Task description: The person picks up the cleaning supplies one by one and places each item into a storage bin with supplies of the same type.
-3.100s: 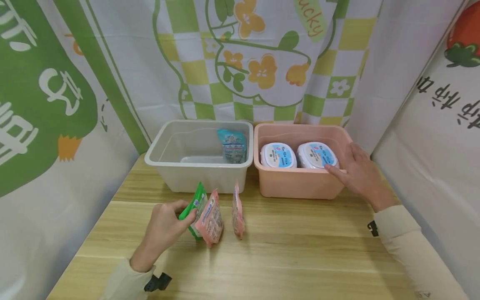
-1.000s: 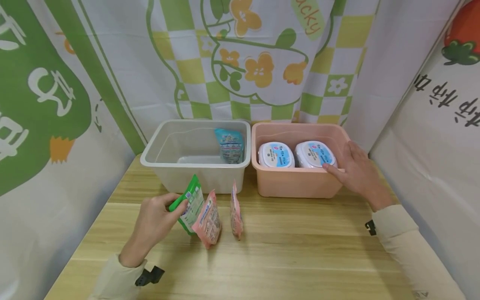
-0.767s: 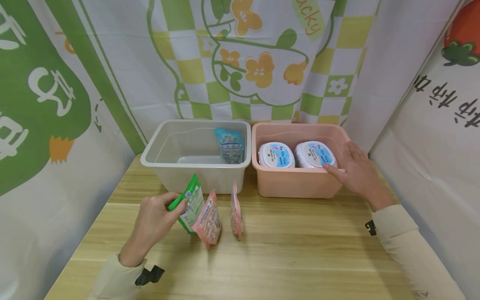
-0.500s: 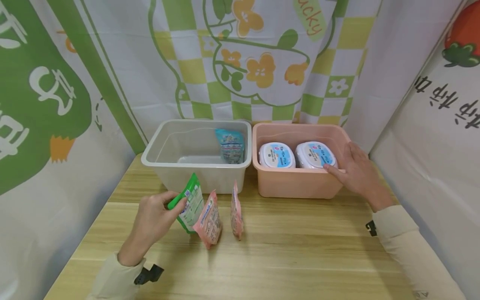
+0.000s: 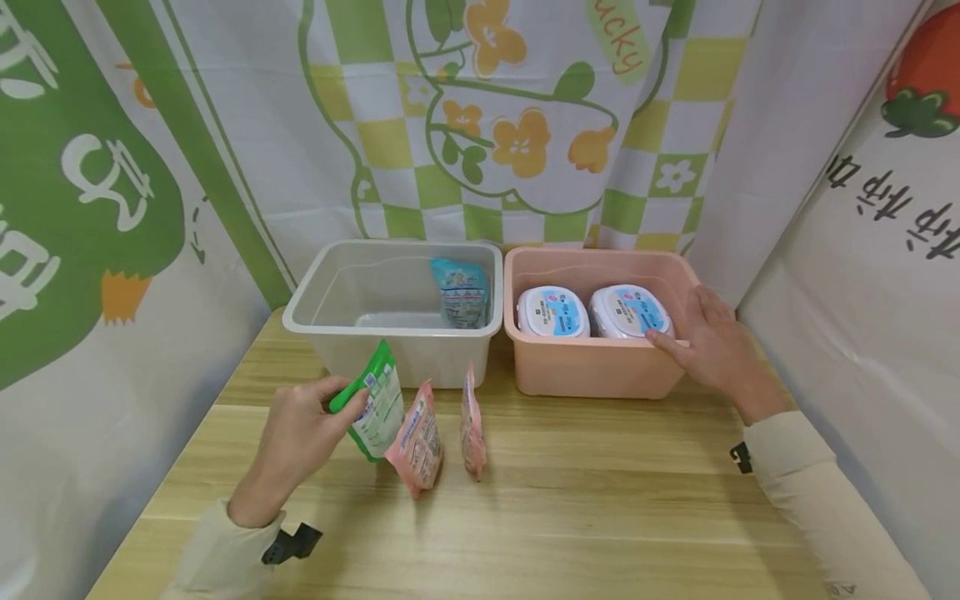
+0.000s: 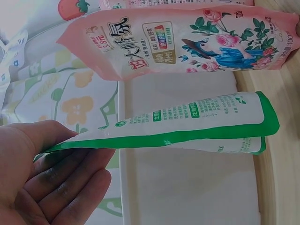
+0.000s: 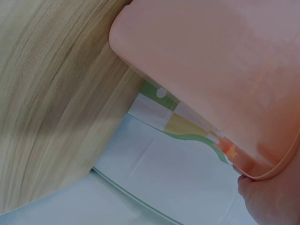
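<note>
My left hand pinches the top edge of a green-and-white pouch between thumb and fingers, in front of the grey bin. In the left wrist view the pouch shows edge-on with green borders and printed text. Just right of it a pink pouch stands upright on the table; its front shows flowers and a figure in blue. A second pink pouch stands edge-on further right. My right hand holds the front right corner of the pink bin, thumb over the front rim.
A blue pouch leans in the right end of the grey bin. Two white lidded tubs with blue labels sit side by side in the pink bin. The bins stand close together at the back of the wooden table, before a patterned cloth.
The left hand has drawn the green-and-white pouch leftward and slightly up, away from the pink pouch, and turned its face more toward the head view. The right hand stays on the pink bin.
</note>
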A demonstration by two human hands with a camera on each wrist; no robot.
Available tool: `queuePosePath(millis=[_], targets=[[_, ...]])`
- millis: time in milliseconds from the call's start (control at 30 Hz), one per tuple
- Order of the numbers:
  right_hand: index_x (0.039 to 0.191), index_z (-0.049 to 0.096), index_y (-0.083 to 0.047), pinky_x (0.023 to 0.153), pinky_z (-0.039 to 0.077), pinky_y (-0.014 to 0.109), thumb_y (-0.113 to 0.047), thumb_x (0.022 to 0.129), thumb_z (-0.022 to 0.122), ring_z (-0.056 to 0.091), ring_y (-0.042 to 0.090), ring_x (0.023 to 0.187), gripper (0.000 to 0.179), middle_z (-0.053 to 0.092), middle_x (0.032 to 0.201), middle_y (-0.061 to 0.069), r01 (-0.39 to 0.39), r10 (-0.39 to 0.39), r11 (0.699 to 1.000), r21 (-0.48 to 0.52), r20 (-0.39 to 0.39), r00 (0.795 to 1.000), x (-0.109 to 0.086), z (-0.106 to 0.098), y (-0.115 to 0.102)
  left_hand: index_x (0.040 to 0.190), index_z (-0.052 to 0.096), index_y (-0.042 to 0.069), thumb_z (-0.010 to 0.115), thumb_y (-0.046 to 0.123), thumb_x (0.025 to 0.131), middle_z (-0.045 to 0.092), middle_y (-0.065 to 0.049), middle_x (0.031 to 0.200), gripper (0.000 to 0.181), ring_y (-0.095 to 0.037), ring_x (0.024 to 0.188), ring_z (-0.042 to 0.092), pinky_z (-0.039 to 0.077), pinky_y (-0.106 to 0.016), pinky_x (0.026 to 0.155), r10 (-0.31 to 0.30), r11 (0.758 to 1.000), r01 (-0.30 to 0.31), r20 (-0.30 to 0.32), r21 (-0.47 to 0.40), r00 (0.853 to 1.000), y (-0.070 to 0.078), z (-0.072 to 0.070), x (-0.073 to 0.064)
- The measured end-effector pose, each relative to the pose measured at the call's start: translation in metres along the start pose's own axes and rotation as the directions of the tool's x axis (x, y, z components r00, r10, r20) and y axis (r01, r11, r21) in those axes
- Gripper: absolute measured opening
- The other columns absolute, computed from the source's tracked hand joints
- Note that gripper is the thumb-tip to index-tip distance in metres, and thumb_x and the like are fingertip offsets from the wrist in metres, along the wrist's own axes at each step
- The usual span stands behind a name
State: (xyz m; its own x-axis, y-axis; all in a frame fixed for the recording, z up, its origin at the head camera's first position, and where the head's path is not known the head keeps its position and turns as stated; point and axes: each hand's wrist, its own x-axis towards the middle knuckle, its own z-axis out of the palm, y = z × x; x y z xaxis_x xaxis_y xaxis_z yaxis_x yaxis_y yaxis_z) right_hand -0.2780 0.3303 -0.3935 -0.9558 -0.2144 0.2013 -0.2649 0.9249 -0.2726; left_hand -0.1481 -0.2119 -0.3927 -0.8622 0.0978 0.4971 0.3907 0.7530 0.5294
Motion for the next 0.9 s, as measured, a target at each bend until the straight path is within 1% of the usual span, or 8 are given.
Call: queuePosePath(millis=[167, 233, 300, 367, 533, 600, 767, 900], targets=[[0.162, 0.005, 0.015, 0.123, 0.021, 0.074, -0.065, 0.102, 0.053, 0.019, 0.06, 0.154, 0.111, 0.016, 0.168, 0.039, -0.002, 0.002, 1.0, -0.006, 0.007, 1.0, 0.0, 0.001, 0.001, 0.092, 0.078, -0.005, 0.078, 0.001, 0.091, 0.078, -0.015, 0.076, 0.006, 0.0, 0.05, 0.051, 0.036, -0.015, 0.04, 0.008, 1.0, -0.008, -0.009, 0.009, 1.0, 0.001, -0.004, 0.002], [0.16, 0.011, 0.016, 0.122, 0.022, 0.073, -0.065, 0.102, 0.054, 0.023, 0.059, 0.152, 0.108, 0.022, 0.165, 0.039, 0.005, -0.005, 1.0, 0.003, -0.005, 1.0, 0.0, 0.002, 0.001, 0.092, 0.078, -0.005, 0.079, 0.0, 0.091, 0.078, -0.014, 0.075, 0.005, 0.001, 0.05, 0.05, 0.036, -0.014, 0.04, 0.017, 1.0, -0.017, -0.018, 0.013, 1.0, 0.001, -0.006, 0.003], [0.156, 0.019, 0.016, 0.12, 0.025, 0.072, -0.064, 0.102, 0.056, 0.029, 0.058, 0.147, 0.103, 0.03, 0.158, 0.038, 0.015, -0.015, 1.0, 0.015, -0.021, 1.0, 0.001, 0.002, 0.001, 0.091, 0.078, -0.004, 0.079, 0.0, 0.09, 0.077, -0.014, 0.074, 0.005, 0.001, 0.051, 0.05, 0.037, -0.014, 0.04, 0.023, 1.0, -0.022, -0.026, 0.015, 0.999, 0.002, -0.007, 0.004], [0.151, 0.024, 0.015, 0.118, 0.027, 0.073, -0.063, 0.101, 0.057, 0.032, 0.058, 0.144, 0.099, 0.034, 0.153, 0.037, 0.022, -0.021, 1.0, 0.022, -0.036, 0.999, 0.002, 0.003, 0.002, 0.091, 0.078, -0.004, 0.079, 0.0, 0.09, 0.077, -0.014, 0.075, 0.004, 0.001, 0.051, 0.05, 0.037, -0.014, 0.04, 0.026, 1.0, -0.025, -0.029, 0.015, 0.999, 0.002, -0.009, 0.005], [0.154, 0.021, 0.015, 0.118, 0.026, 0.074, -0.064, 0.101, 0.058, 0.028, 0.061, 0.147, 0.102, 0.029, 0.16, 0.038, 0.011, -0.011, 1.0, 0.013, -0.036, 0.999, 0.002, 0.004, 0.003, 0.091, 0.079, -0.004, 0.079, 0.0, 0.09, 0.078, -0.015, 0.075, 0.005, 0.002, 0.05, 0.048, 0.034, -0.014, 0.041, 0.036, 0.999, -0.035, -0.037, 0.018, 0.999, 0.004, -0.015, 0.009], [0.154, 0.021, 0.015, 0.117, 0.027, 0.075, -0.064, 0.101, 0.058, 0.028, 0.061, 0.147, 0.102, 0.029, 0.161, 0.038, 0.011, -0.011, 1.0, 0.011, -0.04, 0.999, 0.002, 0.004, 0.003, 0.09, 0.079, -0.004, 0.079, 0.0, 0.09, 0.077, -0.014, 0.073, 0.004, 0.002, 0.049, 0.046, 0.033, -0.014, 0.041, 0.045, 0.999, -0.044, -0.044, 0.026, 0.998, 0.004, -0.017, 0.01], [0.143, 0.031, 0.014, 0.111, 0.033, 0.074, -0.062, 0.1, 0.06, 0.037, 0.059, 0.136, 0.093, 0.039, 0.146, 0.035, 0.027, -0.026, 1.0, 0.013, -0.064, 0.998, 0.002, 0.005, 0.003, 0.09, 0.079, -0.003, 0.08, 0.002, 0.091, 0.077, -0.013, 0.072, 0.006, 0.003, 0.049, 0.044, 0.03, -0.013, 0.04, 0.057, 0.998, -0.055, -0.054, 0.037, 0.997, 0.006, -0.022, 0.014], [0.135, 0.034, 0.012, 0.106, 0.037, 0.074, -0.062, 0.1, 0.06, 0.041, 0.058, 0.129, 0.086, 0.042, 0.137, 0.033, 0.033, -0.031, 0.999, 0.017, -0.07, 0.997, 0.001, 0.005, 0.002, 0.092, 0.079, -0.004, 0.079, 0.003, 0.091, 0.078, -0.015, 0.075, 0.007, 0.0, 0.05, 0.046, 0.03, -0.014, 0.041, 0.051, 0.998, -0.05, -0.052, 0.023, 0.997, 0.009, -0.028, 0.018]])
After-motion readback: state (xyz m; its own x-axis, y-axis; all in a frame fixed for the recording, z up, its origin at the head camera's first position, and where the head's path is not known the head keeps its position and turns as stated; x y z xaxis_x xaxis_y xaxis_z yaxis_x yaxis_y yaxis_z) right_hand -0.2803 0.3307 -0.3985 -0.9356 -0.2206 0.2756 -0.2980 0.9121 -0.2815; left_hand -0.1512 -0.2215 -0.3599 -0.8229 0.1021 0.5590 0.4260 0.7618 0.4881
